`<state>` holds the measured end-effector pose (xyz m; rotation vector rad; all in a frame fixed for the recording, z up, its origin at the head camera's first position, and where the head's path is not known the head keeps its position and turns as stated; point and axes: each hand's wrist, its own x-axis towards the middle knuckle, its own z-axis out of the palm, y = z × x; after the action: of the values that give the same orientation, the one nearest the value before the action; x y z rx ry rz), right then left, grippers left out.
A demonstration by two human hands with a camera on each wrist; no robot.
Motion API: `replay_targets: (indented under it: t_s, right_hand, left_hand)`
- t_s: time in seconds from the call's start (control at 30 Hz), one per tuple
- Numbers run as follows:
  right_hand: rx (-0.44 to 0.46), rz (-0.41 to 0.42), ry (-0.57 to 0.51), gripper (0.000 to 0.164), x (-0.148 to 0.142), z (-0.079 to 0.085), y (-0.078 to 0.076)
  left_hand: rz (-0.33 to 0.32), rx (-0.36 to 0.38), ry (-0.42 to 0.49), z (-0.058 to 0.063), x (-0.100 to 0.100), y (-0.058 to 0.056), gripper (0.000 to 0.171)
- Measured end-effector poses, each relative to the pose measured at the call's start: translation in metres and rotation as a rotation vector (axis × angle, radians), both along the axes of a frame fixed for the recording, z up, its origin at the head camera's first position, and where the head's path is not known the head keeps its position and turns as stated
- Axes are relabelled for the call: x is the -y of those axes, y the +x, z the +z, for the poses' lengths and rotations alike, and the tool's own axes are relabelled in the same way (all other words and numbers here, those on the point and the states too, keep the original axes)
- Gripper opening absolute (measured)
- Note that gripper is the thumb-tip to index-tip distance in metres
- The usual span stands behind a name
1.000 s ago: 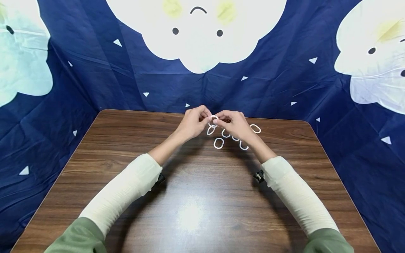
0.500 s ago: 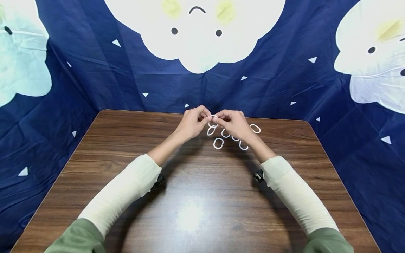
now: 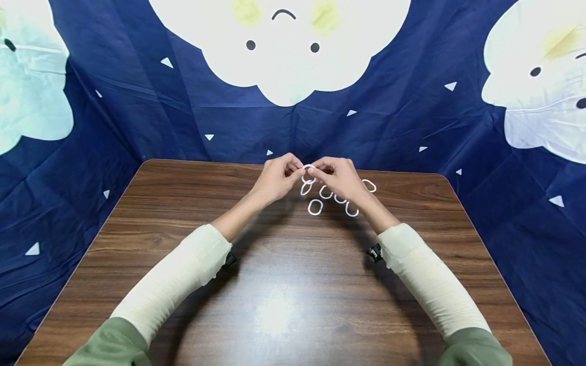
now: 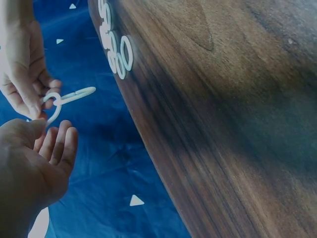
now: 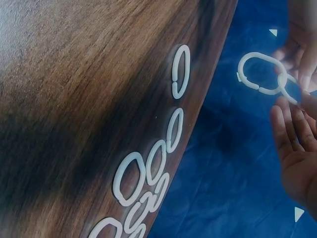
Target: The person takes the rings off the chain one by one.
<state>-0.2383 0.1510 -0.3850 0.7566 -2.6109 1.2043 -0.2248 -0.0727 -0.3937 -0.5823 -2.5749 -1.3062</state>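
Note:
Near the table's far edge, my left hand (image 3: 276, 177) and my right hand (image 3: 340, 179) pinch one white plastic chain link (image 4: 55, 115) between thumbs and fingertips, one hand on each side. A second white oval link (image 5: 257, 54) is threaded through the held one and hangs below it, with a small split in its side. In the left wrist view, several fingers of my left hand stick out loosely beyond the pinch. The fingertips hide part of the held link. Both joined links are raised off the table.
Several loose white links lie flat on the wooden table (image 3: 274, 264). One link (image 3: 315, 215) lies nearest the front and another link (image 3: 374, 189) is partly behind my right wrist. A blue cloth with white clouds (image 3: 293, 96) stands behind the table's far edge.
My right thumb has shifted slightly upward on the held link. Both hands otherwise stay in place, and the loose links lie as before.

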Motion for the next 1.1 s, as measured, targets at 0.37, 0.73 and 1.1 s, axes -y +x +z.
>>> replay_targets:
  t_s: [0.37, 0.73, 1.1]
  right_hand:
    - [-0.010, -0.016, -0.005, 0.018, -0.002, 0.002, -0.003]
    - [-0.017, -0.028, 0.012, 0.019, -0.003, 0.006, -0.004]
    - [-0.003, -0.023, 0.000, 0.020, -0.002, 0.006, -0.004]
  left_hand:
    - [-0.004, -0.003, -0.001, -0.003, 0.004, 0.002, 0.013]
    - [-0.008, 0.051, 0.006, -0.011, 0.002, 0.005, 0.020]
    - [0.014, 0.072, 0.007, -0.015, -0.004, 0.006, 0.024]
